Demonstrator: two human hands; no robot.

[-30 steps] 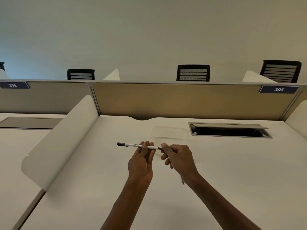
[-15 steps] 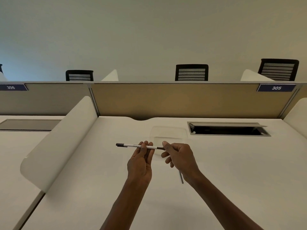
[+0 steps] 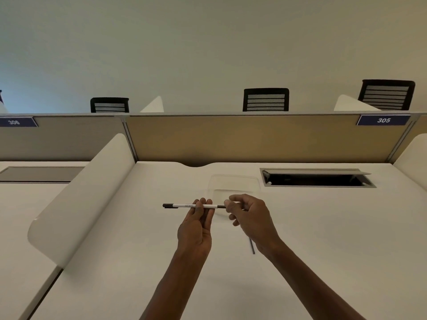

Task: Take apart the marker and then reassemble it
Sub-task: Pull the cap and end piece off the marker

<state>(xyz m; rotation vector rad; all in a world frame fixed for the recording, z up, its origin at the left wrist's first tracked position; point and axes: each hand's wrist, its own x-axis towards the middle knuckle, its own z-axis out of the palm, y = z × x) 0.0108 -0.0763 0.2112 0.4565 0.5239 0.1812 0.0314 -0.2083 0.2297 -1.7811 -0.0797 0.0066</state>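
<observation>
— Where is the marker (image 3: 191,206)?

— It lies level above the white table (image 3: 323,227), just in front of the clear tray (image 3: 233,183). The left hand (image 3: 196,224) has its fingers closed around the white barrel.

— And the right hand (image 3: 250,215)?

— Its grip pinches the dark end of the marker. A thin grey rod (image 3: 251,245) lies on the table under that wrist.

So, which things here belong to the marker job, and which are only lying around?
Belong to the job:
marker, held by left hand and right hand
thin dark rod on the desk, probably a marker part

Lying about:
clear tray
cable hatch
chairs
</observation>
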